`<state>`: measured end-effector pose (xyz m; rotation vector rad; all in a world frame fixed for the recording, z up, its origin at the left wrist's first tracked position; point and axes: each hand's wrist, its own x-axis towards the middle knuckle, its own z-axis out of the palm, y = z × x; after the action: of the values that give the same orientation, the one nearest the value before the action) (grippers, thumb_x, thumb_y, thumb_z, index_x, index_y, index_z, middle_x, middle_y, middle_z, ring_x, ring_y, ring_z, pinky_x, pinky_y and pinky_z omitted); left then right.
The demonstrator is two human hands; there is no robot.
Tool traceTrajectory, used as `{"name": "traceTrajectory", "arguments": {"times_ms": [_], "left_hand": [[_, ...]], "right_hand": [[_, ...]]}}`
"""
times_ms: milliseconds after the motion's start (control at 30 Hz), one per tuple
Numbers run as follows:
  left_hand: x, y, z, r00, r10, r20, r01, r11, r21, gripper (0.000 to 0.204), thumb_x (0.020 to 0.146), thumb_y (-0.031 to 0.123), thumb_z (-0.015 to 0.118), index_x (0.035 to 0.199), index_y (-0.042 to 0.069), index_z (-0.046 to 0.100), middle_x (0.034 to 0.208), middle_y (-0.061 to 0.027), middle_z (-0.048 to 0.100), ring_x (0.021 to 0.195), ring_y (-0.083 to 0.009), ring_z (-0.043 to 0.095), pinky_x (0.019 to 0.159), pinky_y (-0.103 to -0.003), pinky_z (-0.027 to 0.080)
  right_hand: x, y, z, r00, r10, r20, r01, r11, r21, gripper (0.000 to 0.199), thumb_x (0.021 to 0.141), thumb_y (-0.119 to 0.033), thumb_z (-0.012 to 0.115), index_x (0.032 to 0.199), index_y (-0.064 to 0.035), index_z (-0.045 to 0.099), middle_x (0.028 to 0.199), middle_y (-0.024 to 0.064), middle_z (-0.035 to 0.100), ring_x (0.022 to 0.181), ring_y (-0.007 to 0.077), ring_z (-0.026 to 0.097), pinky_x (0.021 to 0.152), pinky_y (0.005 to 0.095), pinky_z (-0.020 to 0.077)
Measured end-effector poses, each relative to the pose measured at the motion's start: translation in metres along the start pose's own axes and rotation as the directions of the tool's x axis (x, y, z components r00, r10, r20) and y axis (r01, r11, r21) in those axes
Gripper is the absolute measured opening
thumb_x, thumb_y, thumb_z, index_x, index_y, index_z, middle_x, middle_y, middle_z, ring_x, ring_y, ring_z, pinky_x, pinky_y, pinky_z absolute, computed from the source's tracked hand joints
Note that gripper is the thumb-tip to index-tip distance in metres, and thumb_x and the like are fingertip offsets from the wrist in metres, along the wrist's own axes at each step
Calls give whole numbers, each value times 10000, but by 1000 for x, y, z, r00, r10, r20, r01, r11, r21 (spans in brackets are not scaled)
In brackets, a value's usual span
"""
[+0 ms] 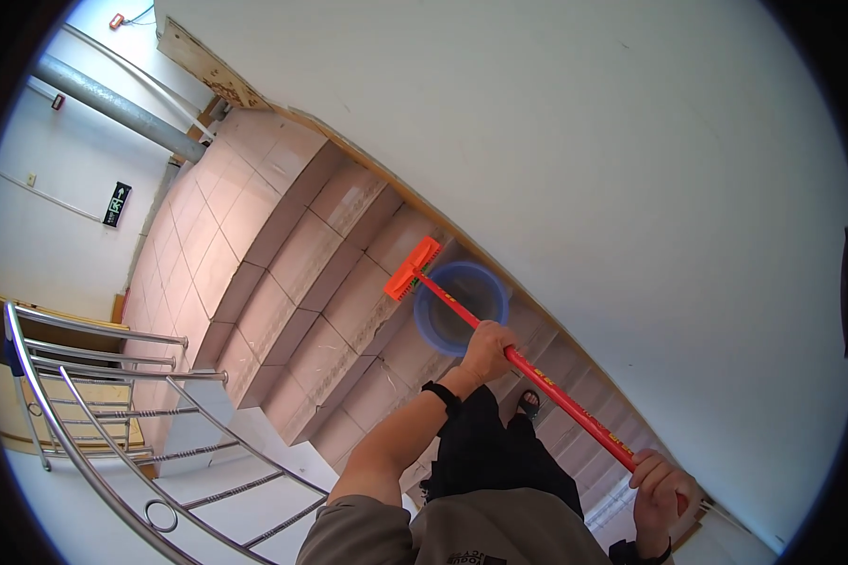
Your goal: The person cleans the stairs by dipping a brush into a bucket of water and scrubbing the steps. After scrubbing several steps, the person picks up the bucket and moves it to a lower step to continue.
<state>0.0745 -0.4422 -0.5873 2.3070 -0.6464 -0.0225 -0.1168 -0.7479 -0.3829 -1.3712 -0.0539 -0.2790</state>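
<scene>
Both my hands grip the red pole of a long-handled floor brush (565, 405). My left hand (489, 348) is closed round the middle of the pole, and my right hand (660, 482) is wrapped round its upper end at the lower right. The orange brush head (415, 267) has short dark bristles along its edge. It is over the stair steps, just beyond the far-left rim of a round blue basin (420, 323). The pole crosses above the basin, which stands on a step beside the wall. Whether the bristles touch the tile, I cannot tell.
Pinkish tiled steps (297, 259) rise to a tiled landing (207, 202). A metal railing (104, 443) curves along the left. The big white wall (631, 188) borders the stairs on the right. My sandalled foot (529, 403) is on a step below the basin.
</scene>
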Motion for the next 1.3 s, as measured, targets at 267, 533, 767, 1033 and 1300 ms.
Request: {"name": "traceTrajectory", "arguments": {"times_ms": [267,533,767,1033,1300], "left_hand": [[25,-44,9,997,50,-55,-46,995,86,136,636,129,768,610,137,635,684,-62,619,733,-307,598,739,-416,466],[26,-110,-36,999,25,-31,-17,969,247,175,675,137,747,590,102,598,684,-96,610,745,-335,595,726,-452,473],[-14,-54,-1,997,25,-68,-14,989,148,196,635,152,764,579,105,582,677,-102,601,740,-337,591,708,-453,461],[-76,8,-12,991,27,-130,-18,997,73,181,596,153,761,596,133,582,682,-71,589,742,-302,590,724,-423,452],[-120,-2,-43,962,81,-261,-81,997,10,257,572,142,757,592,133,500,645,-61,535,669,-291,554,666,-391,437]], "right_hand": [[22,38,10,999,-7,-49,12,995,95,372,1005,-146,493,648,-107,396,586,58,505,621,204,554,900,455,503],[40,77,56,978,-38,205,19,995,97,333,1015,-124,498,686,-86,463,667,44,556,746,215,599,999,485,463],[-1,39,19,995,32,95,-41,995,93,338,1007,-119,505,677,-82,443,647,56,538,693,220,574,966,483,474],[-53,-23,35,997,66,48,-68,997,41,337,948,-94,556,640,-90,421,576,62,520,597,221,568,885,448,502],[-43,-76,98,882,54,467,-32,998,-56,292,883,-107,632,652,-46,462,671,86,525,687,273,543,902,525,472]]}}
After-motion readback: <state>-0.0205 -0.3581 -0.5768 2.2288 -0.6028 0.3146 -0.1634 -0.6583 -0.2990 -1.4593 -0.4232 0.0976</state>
